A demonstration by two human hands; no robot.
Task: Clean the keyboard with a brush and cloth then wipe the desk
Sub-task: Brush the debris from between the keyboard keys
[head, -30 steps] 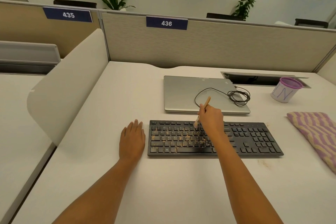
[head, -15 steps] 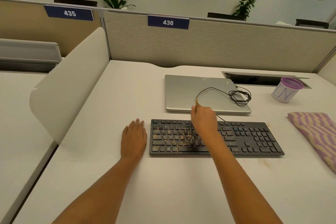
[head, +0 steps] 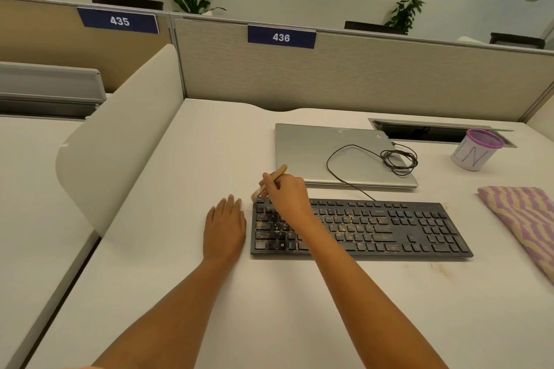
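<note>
A black keyboard (head: 389, 228) speckled with tan crumbs lies on the white desk (head: 269, 308). My right hand (head: 287, 195) grips a small wooden brush (head: 271, 181) over the keyboard's far left corner, bristles down at the top-left keys. My left hand (head: 224, 225) rests flat on the desk, fingers straight, right beside the keyboard's left edge. A purple and tan striped cloth (head: 524, 219) lies on the desk at the right.
A closed silver laptop (head: 314, 153) sits behind the keyboard with the coiled keyboard cable (head: 398, 160) on it. A white cup with a purple rim (head: 476, 153) stands far right. A curved white divider (head: 120, 144) stands at the left; crumbs (head: 440, 268) dot the desk.
My right hand has swept the brush leftward across the keyboard's top rows, from the middle to the far left corner. My left hand has stayed in place.
</note>
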